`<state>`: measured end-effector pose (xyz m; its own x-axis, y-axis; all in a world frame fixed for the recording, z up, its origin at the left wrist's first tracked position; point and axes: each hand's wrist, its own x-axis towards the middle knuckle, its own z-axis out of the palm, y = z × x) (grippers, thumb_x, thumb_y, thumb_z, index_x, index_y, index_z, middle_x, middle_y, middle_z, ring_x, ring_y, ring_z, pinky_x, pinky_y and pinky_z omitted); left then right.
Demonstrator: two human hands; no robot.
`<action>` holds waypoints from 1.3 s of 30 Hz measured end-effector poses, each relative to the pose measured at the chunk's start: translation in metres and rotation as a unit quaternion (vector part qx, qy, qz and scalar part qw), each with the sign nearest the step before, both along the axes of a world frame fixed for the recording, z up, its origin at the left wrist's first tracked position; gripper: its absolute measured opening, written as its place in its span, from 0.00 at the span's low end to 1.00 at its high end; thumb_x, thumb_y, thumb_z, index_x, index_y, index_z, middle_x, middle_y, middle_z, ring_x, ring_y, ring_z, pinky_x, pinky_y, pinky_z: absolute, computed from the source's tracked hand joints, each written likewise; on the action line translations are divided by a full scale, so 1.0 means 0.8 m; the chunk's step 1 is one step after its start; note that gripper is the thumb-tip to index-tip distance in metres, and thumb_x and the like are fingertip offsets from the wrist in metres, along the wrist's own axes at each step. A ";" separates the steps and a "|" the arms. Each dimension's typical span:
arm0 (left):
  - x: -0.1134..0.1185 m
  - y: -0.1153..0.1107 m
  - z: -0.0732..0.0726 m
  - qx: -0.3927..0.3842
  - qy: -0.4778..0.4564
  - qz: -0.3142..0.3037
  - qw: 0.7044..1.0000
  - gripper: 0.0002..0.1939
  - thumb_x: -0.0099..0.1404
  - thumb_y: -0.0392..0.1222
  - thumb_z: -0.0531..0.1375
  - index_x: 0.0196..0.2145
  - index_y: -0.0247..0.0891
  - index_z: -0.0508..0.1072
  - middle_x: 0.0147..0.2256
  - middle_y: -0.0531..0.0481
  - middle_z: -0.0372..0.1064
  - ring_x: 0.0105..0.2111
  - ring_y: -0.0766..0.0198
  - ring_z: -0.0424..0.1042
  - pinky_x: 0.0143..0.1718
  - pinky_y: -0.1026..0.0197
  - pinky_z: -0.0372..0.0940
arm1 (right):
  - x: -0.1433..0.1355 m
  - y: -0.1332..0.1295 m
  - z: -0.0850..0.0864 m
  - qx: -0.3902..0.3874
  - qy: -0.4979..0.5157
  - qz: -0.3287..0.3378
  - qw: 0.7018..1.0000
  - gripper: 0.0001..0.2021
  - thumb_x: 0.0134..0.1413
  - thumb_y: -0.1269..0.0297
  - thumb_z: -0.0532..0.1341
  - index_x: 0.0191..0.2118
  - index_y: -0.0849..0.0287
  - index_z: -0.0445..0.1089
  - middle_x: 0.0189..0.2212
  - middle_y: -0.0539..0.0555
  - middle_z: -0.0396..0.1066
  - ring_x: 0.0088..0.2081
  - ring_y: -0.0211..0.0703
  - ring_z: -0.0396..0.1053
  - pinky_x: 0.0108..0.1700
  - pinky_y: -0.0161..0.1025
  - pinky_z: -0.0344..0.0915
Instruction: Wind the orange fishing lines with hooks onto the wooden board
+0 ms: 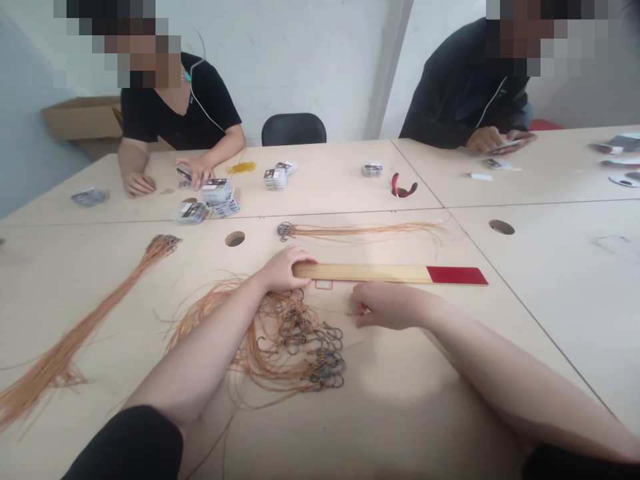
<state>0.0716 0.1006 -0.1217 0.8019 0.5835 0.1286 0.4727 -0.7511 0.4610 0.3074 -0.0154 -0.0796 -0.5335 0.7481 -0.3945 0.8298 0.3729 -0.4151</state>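
Note:
My left hand is closed around the left end of a flat wooden strip with a red right end. Just below the strip, my right hand has its fingers curled together; a thin dark bit shows at the fingertips, too small to name. Under my left forearm and to its right lies a loose pile of fishing hooks tied to orange lines. Beyond the strip, a bundle of hooks lies with its lines stretched rightward. A small red-edged label shows below the strip.
Another bundle of orange lines lies at left. Across the table, small plastic boxes, a yellow bundle and red-handled pliers lie near two seated people. Table holes and an empty black chair are visible.

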 end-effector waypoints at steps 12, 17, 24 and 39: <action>-0.001 -0.007 0.004 -0.060 -0.068 0.053 0.995 0.21 0.47 0.38 0.63 0.42 0.37 0.70 0.39 0.48 0.69 0.40 0.60 0.68 0.43 0.60 0.62 | 0.057 -0.036 0.092 0.019 0.088 -0.027 0.996 0.10 0.51 0.56 0.59 0.27 0.58 0.62 0.29 0.49 0.65 0.29 0.36 0.61 0.29 0.34 0.56; 0.006 -0.005 0.002 -0.110 -0.108 0.070 0.986 0.24 0.48 0.41 0.63 0.45 0.36 0.69 0.41 0.47 0.67 0.41 0.59 0.67 0.43 0.59 0.63 | 0.084 -0.049 0.114 0.067 0.085 -0.070 0.992 0.08 0.51 0.58 0.58 0.29 0.56 0.64 0.28 0.50 0.66 0.28 0.36 0.61 0.29 0.34 0.57; 0.015 0.005 -0.007 -0.180 -0.175 0.069 0.966 0.27 0.46 0.39 0.65 0.46 0.34 0.67 0.43 0.44 0.66 0.43 0.58 0.67 0.44 0.57 0.63 | 0.086 -0.053 0.123 0.108 0.137 -0.051 0.983 0.07 0.54 0.63 0.55 0.30 0.56 0.67 0.31 0.50 0.68 0.31 0.37 0.64 0.32 0.35 0.60; 0.019 0.004 0.002 -0.368 -0.204 0.116 0.900 0.36 0.43 0.40 0.68 0.50 0.36 0.61 0.49 0.41 0.65 0.47 0.57 0.67 0.47 0.54 0.64 | 0.095 -0.064 0.132 0.198 0.289 -0.008 0.937 0.08 0.55 0.60 0.57 0.32 0.55 0.73 0.31 0.51 0.73 0.33 0.37 0.69 0.34 0.34 0.66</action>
<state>0.0866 0.1034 -0.1199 0.6216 0.7763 -0.1044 0.2562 -0.0756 0.9637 0.3830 -0.0668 0.0259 -0.5603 0.7840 0.2672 0.5159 0.5826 -0.6280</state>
